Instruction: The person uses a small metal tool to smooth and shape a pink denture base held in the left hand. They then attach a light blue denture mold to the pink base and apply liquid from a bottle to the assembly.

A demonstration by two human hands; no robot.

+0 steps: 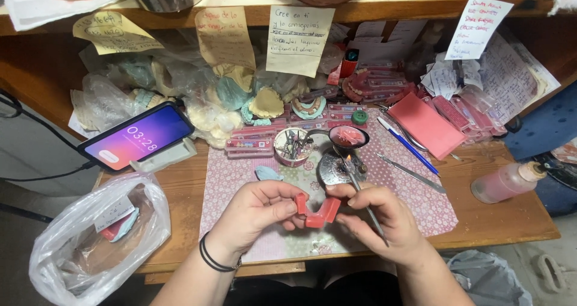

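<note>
We held the red wax rim (317, 211), a horseshoe-shaped piece, just above the near middle of the worktop (499, 219), over the flowered mat (415, 201). Our left hand (258, 213) pinched its left end between thumb and fingers, while our right hand (375, 219) steadied the right end with the fingertips and at the same time gripped a thin metal instrument (360, 195), its shaft running between the fingers and its tip reaching toward the small burner flame (347, 157) just beyond.

We judged the flame the main hazard: it burned close to our fingers and to the wax, so a slip toward the far side could scorch skin or soften the rim out of shape. The pinch on the left end was light, and the piece could twist or drop onto the mat. The pink liquid bottle (508, 183) lay on its side at the right, well apart.
</note>
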